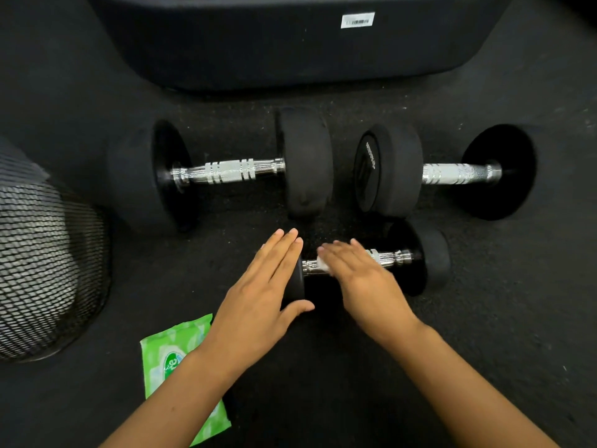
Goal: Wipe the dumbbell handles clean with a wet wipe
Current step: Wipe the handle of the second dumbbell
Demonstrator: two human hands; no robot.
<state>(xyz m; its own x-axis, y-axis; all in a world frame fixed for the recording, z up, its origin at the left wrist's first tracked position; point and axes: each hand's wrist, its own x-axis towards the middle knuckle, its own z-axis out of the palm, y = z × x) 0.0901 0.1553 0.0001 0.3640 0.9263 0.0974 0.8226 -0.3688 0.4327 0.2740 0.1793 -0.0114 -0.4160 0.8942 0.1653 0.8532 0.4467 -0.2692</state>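
Note:
Three black dumbbells with chrome handles lie on the dark floor. A small dumbbell [429, 258] lies nearest me. My left hand [261, 286] rests flat on its left weight, fingers stretched out, thumb hooked around the weight's front. My right hand [358, 273] lies over its chrome handle [392, 256], pressing a white wet wipe [324, 264] against the handle; only a corner of the wipe shows. Behind it are a large dumbbell [226, 171] on the left and another large dumbbell [452, 173] on the right.
A green pack of wet wipes [168, 354] lies on the floor under my left forearm. A black mesh bin [48, 270] lies at the left. A big dark padded block with a barcode label [357, 20] stands behind the dumbbells.

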